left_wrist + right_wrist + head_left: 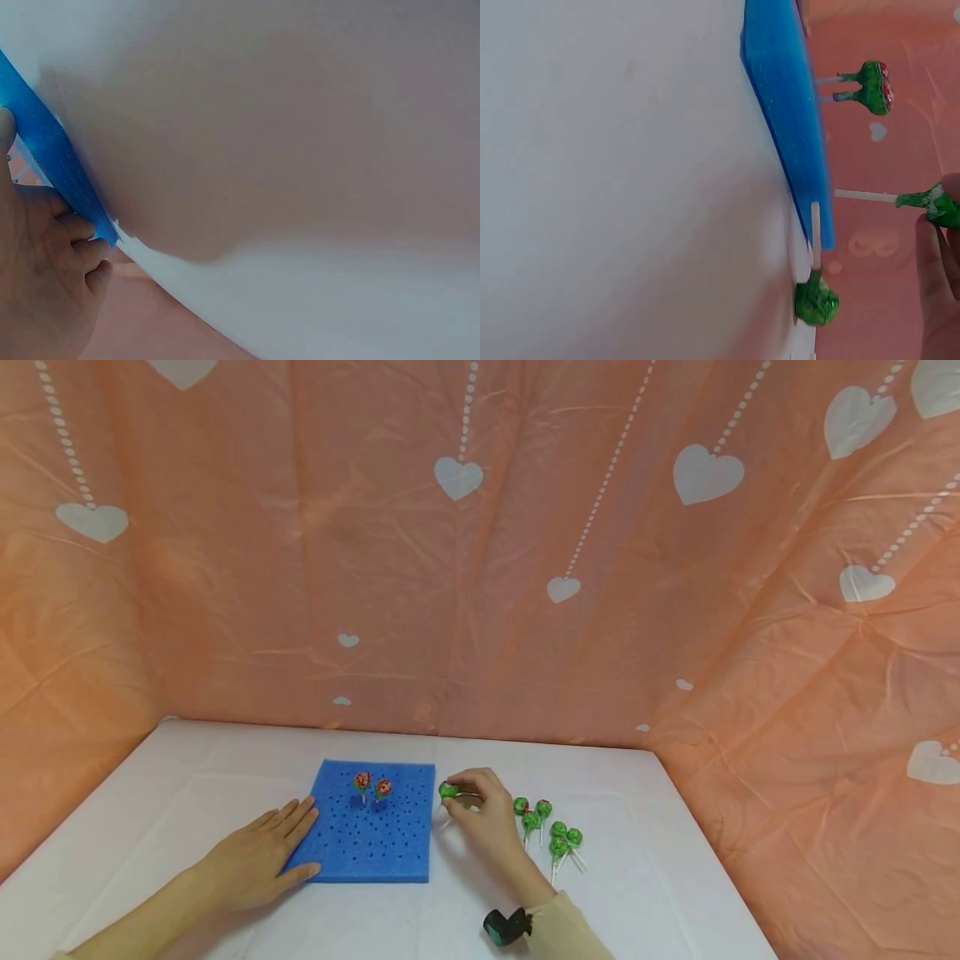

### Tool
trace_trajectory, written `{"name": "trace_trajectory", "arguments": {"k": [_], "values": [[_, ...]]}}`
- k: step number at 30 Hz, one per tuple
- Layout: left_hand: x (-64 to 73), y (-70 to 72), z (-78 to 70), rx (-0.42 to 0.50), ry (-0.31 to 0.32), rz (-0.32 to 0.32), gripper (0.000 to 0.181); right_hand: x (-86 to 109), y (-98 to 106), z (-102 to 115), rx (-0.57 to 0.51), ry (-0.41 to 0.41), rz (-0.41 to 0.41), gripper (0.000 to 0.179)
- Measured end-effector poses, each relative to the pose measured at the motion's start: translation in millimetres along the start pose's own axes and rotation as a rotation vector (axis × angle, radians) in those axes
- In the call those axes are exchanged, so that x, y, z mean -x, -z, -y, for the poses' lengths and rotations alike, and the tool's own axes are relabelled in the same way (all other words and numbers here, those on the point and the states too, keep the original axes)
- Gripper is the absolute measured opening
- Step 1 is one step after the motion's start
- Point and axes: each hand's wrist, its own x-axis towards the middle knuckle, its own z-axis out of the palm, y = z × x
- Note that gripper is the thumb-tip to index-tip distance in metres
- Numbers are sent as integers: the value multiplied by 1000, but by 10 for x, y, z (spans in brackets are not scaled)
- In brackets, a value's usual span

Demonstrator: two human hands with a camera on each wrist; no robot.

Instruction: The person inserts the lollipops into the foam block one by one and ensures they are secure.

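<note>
A blue foam block (408, 867) dotted with small holes lies on the white table. Two lollipops (383, 787) in red and green wrappers stand upright in it, sticks down, towards its back. Along the block's left edge rests my left hand (258, 860), fingers extended; the left wrist view has its fingertips at the foam's side. Just beyond the right edge, my right hand (486, 818) pinches a green-wrapped lollipop (941, 206) by its head. Its bare white stick points down in the head view. Another green lollipop (817, 302) shows near the block in the right wrist view.
Several green lollipops (558, 842) lie on the table (637, 893) to the right of my right hand, sticks towards me. A peach curtain (405, 568) with white hearts hangs behind and at both sides. A black device (506, 928) is strapped at my right wrist.
</note>
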Motion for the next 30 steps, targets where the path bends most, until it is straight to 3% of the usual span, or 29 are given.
{"name": "trace_trajectory", "arguments": {"k": [15,30], "values": [[15,-11,11,-11,-12,-12,83,-87,-286,35,-70,21,20,25],[7,-6,17,-12,-14,-6,83,-175,-508,81,-54,2,22,22]]}}
